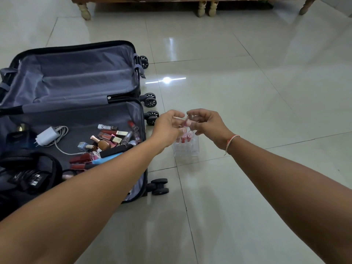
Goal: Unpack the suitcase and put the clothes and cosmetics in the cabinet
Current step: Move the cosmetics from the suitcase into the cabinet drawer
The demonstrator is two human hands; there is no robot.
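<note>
Both hands meet above the clear plastic organiser rack [185, 148] on the pale tiled floor [247, 92], just right of the open dark suitcase [76, 77]. The left hand [169, 126] and right hand [207, 122] pinch together one slim pinkish lip-gloss tube [185, 121]; its long axis stands nearly upright, top tilted slightly right. I judge she is sorting cosmetics [110, 138] into the rack; next the tube must go down into a free slot.
</note>
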